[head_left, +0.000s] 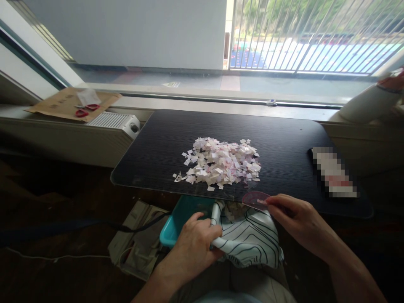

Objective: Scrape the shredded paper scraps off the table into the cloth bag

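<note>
A heap of small cut paper pieces (224,162) lies on the dark table (277,134), some close to its front edge. My right hand (296,216) pinches a pink see-through half-round plate, which looks like a protractor (254,199), at the table's front edge. Below that edge, my left hand (200,233) grips the rim of a white cloth bag (252,242) with black wavy lines. The bag's mouth is open, and paper scraps (234,210) show inside it. Behind my left hand is a turquoise basin (172,225), partly under the table.
A pixelated flat object (334,172) lies on the table's right side. Red-handled scissors (86,109) and a brown envelope (59,103) are on the sill at the left, by a white radiator (115,122). A pale box (139,248) and a cable (75,256) are on the floor.
</note>
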`<state>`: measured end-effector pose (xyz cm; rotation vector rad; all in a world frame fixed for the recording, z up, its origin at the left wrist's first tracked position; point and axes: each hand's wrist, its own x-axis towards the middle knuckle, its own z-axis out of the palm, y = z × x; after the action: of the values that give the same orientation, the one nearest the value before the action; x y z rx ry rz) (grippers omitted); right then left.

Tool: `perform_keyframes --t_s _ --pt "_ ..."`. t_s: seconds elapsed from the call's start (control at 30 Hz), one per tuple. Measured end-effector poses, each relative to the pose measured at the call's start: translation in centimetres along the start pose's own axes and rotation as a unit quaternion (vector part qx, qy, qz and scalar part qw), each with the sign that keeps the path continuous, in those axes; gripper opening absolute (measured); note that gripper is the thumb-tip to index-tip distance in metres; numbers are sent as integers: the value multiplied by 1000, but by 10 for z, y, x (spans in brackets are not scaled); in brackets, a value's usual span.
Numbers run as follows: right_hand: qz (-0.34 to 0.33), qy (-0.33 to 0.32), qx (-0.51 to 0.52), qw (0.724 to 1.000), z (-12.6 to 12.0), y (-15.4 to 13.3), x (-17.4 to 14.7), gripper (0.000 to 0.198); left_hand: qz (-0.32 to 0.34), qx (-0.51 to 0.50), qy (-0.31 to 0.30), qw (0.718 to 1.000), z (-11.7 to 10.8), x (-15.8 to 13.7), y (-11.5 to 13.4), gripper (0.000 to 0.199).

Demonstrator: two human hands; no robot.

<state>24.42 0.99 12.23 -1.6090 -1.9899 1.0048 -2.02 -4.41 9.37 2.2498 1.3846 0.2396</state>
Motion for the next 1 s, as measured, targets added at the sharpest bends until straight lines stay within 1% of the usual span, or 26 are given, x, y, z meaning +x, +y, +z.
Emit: perform_keyframes --t_s 0.1,0.2,0.3,0.37,0.47,0.57,0.7,0.83,0.9,1.0 --pt "-13 27 9 1000 6 0 4 21 -4 -2 2 1000 2 -1 -1 15" --pt "-51 38 14 998 19 -4 16 24 -13 -5 3 1000 2 -4 -3 16" --pt "-88 49 1 995 32 -11 32 25 -27 3 2 1000 -1 -10 -7 14" --pt "-101 56 -16 993 37 -17 40 25 -39 10 0 999 -4 -15 -10 12" --pt "-105 41 -39 993 38 -22 43 24 -59 8 6 998 -7 -22 -15 9" --pt "-98 19 -39 994 36 -22 39 22 -77 3 12 997 -9 -28 -20 9" --pt "-102 35 -21 994 43 -25 42 25 -91 1 7 996 -13 -32 -23 9" --pt "-114 10 -17 993 53 -31 50 26 -100 -1 10 995 -14 -34 -25 10" --pt "-110 11 -28 994 52 -32 51 25 -100 -2 15 995 -14 -35 -26 10" --pt "-106 30 -39 993 45 -32 45 23 -99 -3 20 995 -12 -36 -27 10"
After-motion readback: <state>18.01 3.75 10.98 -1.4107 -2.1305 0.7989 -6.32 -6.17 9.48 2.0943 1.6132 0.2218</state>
